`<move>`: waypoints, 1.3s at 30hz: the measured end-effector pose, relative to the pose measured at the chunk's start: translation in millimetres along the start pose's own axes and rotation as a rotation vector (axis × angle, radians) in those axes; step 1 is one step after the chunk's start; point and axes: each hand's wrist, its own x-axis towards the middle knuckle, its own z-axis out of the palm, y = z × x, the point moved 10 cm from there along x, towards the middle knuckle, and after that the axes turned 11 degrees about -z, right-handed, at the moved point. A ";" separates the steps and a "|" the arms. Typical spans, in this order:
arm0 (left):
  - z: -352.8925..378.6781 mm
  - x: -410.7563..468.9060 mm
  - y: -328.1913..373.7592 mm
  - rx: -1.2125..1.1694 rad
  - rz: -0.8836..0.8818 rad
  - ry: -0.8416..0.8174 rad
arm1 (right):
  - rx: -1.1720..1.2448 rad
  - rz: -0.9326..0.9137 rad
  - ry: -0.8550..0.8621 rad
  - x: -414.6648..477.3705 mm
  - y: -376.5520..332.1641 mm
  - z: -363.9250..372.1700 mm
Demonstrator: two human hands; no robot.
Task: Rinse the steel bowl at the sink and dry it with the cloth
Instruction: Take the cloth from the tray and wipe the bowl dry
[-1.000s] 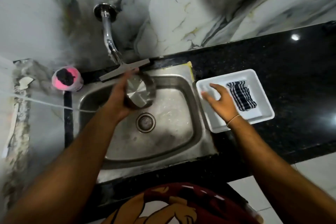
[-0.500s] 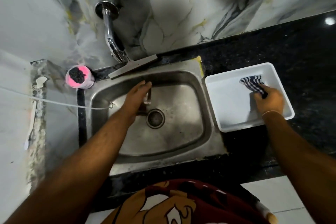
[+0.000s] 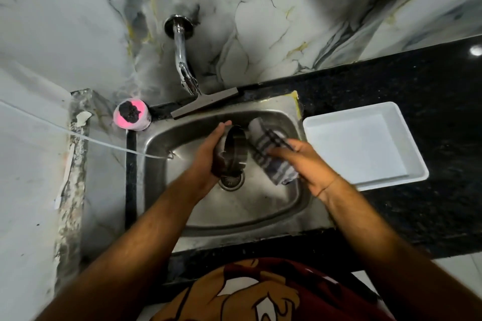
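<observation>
My left hand (image 3: 208, 154) grips the steel bowl (image 3: 233, 151) from its left side and holds it on edge over the steel sink (image 3: 260, 206), its opening turned to the right. My right hand (image 3: 305, 164) holds the dark-and-white checked cloth (image 3: 268, 156) just to the right of the bowl. The cloth's upper end reaches the bowl's rim; I cannot tell if it presses on it. The drain (image 3: 232, 180) shows just under the bowl. Above, the tap (image 3: 182, 60) comes out of the marble wall; no water stream is visible.
A white tray (image 3: 365, 146) sits with nothing in it on the black counter (image 3: 417, 81) right of the sink. A pink holder with a dark scrubber (image 3: 131, 114) stands at the sink's back left corner. A thin white tube (image 3: 78, 135) runs in from the left.
My right hand took the cloth out of the white tray and carried it left over the sink. My left hand tipped the bowl on edge, opening toward the cloth.
</observation>
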 end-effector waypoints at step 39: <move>-2.2 -21.2 9.2 0.763 -0.189 0.143 | -1.947 -0.626 -0.471 -9.8 -50.9 91.1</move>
